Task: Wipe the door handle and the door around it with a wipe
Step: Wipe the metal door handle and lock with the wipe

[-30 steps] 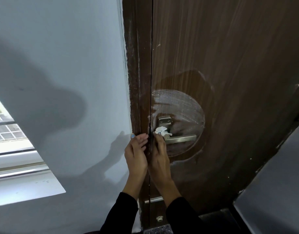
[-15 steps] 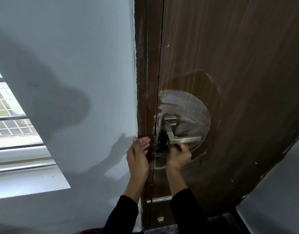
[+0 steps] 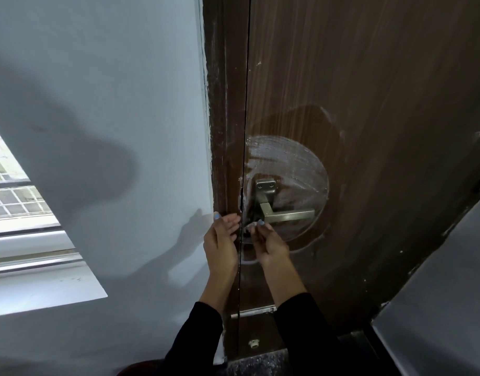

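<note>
A brushed-metal lever handle [image 3: 286, 215] sticks out of the dark brown wooden door [image 3: 369, 109], inside a round smeared wet patch. My right hand [image 3: 268, 244] is just below the lever's inner end, its fingers curled round a small white wipe [image 3: 250, 228] that barely shows. My left hand [image 3: 222, 237] lies against the brown door frame [image 3: 222, 109] beside the door's edge, fingers relaxed and holding nothing.
A pale grey wall [image 3: 97, 104] fills the left side, with a window and white sill [image 3: 29, 280] at lower left. A grey wall panel [image 3: 445, 308] stands at lower right. A small white door stop [image 3: 253, 343] sits near the floor.
My right hand moved from over the lever's base, down beneath the lever, then back left under its inner end. The wipe is now mostly hidden. My left hand stayed on the frame.
</note>
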Demonstrator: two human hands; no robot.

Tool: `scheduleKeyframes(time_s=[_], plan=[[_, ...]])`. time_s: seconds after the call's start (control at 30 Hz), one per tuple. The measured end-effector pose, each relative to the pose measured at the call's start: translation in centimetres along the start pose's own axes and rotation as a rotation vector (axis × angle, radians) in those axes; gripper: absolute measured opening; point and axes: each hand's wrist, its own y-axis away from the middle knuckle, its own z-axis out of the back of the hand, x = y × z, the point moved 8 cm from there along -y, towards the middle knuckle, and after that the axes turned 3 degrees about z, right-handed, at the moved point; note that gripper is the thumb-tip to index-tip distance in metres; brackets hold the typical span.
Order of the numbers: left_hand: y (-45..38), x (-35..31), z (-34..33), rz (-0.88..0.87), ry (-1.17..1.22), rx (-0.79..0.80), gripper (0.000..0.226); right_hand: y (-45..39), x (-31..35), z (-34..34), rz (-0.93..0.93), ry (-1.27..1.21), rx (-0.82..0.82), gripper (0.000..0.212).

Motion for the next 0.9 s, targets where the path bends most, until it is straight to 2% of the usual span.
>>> scheduleKeyframes(time_s=[0.13, 0.23, 0.37, 0.43, 0.53, 0.67, 0.8, 0.9], plan=[[0.0, 0.3, 0.1, -0.001, -0.005, -0.009, 0.050, 0.0, -0.6, 0.0, -0.016, 0.008, 0.006, 0.018], [0.0, 0.3, 0.2, 0.002, -0.011, -0.016, 0.050, -0.2, -0.8, -0.4, -0.072, 0.036, 0.044, 0.008], [-0.2, 0.3, 0.3, 0.006, -0.013, -0.011, 0.052, 0.4, -0.2, 0.6, -0.106, -0.104, 0.040, 0.010], [-0.3, 0.4, 0.5, 0.004, -0.005, -0.016, 0.052, 0.8, 1.3, 2.5, -0.017, -0.172, -0.053, 0.015], [-0.5, 0.5, 0.5, 0.007, -0.006, -0.025, 0.050, 1.3, 5.9, 5.2, 0.265, -0.187, -0.233, 0.017], [-0.5, 0.6, -0.2, 0.008, -0.011, -0.004, 0.049, 3.6, 7.8, 2.9, 0.539, -0.131, -0.250, 0.018], [-0.6, 0.6, -0.9, 0.000, -0.015, -0.004, 0.049, 4.9, 4.0, 0.3, 0.628, 0.122, -0.167, 0.024], [-0.7, 0.6, -0.9, 0.000, -0.015, -0.005, 0.047, 5.1, 5.0, 0.5, 0.720, 0.164, -0.176, 0.024]])
